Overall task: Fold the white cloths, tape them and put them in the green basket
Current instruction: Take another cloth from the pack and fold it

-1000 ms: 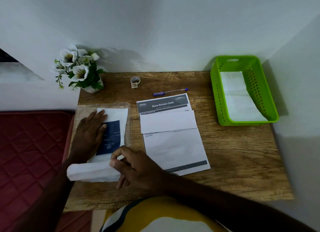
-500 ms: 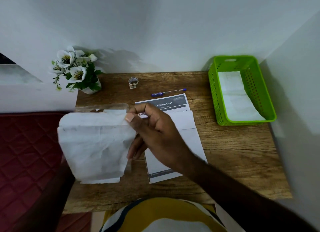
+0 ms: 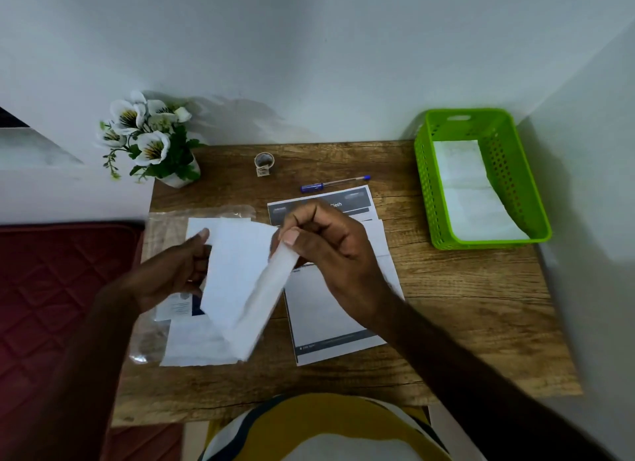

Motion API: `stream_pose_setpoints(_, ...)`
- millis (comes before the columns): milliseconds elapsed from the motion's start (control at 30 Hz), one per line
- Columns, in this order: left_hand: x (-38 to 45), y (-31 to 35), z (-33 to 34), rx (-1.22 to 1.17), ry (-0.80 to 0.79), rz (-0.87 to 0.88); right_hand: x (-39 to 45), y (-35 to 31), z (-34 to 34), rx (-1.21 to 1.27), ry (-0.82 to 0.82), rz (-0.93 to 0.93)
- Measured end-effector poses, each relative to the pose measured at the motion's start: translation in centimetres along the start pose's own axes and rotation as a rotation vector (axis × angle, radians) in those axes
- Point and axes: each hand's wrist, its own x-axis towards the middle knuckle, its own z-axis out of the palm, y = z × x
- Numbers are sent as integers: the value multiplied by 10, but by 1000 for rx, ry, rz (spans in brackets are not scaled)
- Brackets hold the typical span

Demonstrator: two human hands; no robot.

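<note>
Both hands pinch one white cloth (image 3: pixel 237 275) above the wooden table (image 3: pixel 464 323): left hand (image 3: pixel 171 271) on its 9 o'clock edge, right hand (image 3: pixel 330 247) on the 1 o'clock corner. The cloth hides most of the plastic packet (image 3: pixel 161 230) beneath; contents probably more cloth, uncountable. Green basket (image 3: pixel 515 171), 2 o'clock: one folded cloth (image 3: pixel 470 192). One tape roll (image 3: pixel 264 160), one pen (image 3: pixel 335 183), printed sheets (image 3: pixel 326 309) partly covered.
</note>
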Motion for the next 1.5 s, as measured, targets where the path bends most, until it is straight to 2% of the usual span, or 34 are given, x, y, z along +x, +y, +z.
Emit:
stream_pose_setpoints(100,11,-12,-8,-139,207,71,-4,16,-8,3,84,78)
stream_pose_setpoints(200,21,-12,-9,-241,401,136,-5,39,-15,-21,251,227)
stream_pose_setpoints(367,30,-15,-19,-178,611,191,-5,87,-28,-172,422,438)
stream_pose_setpoints(733,42,-29,-23,-65,946,281,1,137,-35,-303,628,503)
stream_pose_setpoints(900,44,-31,-21,125,1089,357,3,146,-39,-323,624,520)
stream_pose_setpoints(967,45,-34,-22,382,1232,327,4,150,-39,-356,620,520)
stream_pose_setpoints(1033,45,-39,-13,672,1351,388,5,154,-39,-396,627,506)
stream_pose_setpoints(1100,45,-40,14,817,1286,564,5,154,-37,-439,639,467)
stream_pose_setpoints(1200,47,-49,67,891,1004,706,5,159,-35,-484,649,421)
stream_pose_setpoints(1333,62,-67,119,976,801,668,5,161,-33,-560,642,395)
stream_pose_setpoints(1500,73,-74,137,1074,782,539,5,155,-34,-608,619,397)
